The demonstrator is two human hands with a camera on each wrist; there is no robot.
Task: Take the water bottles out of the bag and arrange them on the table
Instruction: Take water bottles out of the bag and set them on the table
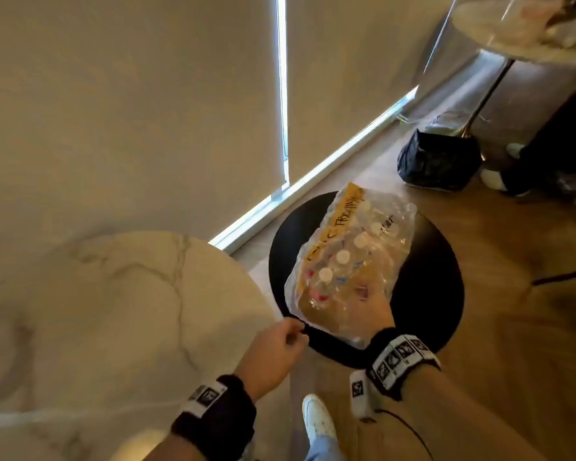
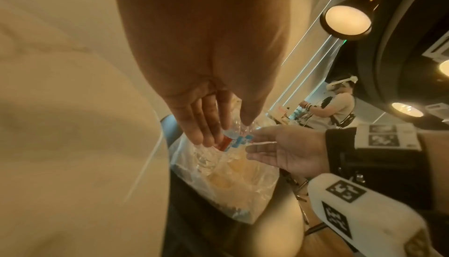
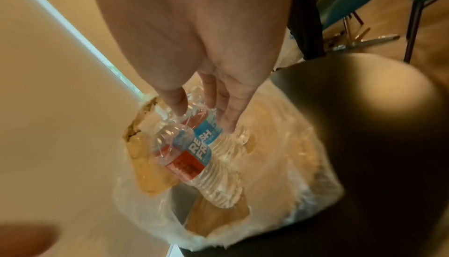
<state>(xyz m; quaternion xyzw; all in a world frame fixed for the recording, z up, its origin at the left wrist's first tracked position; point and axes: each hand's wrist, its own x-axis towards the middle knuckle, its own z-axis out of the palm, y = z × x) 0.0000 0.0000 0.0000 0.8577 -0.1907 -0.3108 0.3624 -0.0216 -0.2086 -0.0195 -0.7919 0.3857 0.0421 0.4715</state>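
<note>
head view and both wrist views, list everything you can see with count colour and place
plastic bag: one, clear with a tan taped strip, lying on the stool
water bottles: several, too crowded to count, clear with white caps and red and blue labels, inside the bag
stool: one, black, round, beside the table
table: one, pale marble, round, left of the stool
black bag: one, on the floor near the window
blinds: two, beige, covering the window
shoe: one, white, on the wooden floor
left hand: pinches the bag's near edge
right hand: reaching into the bag, fingers around one bottle
</note>
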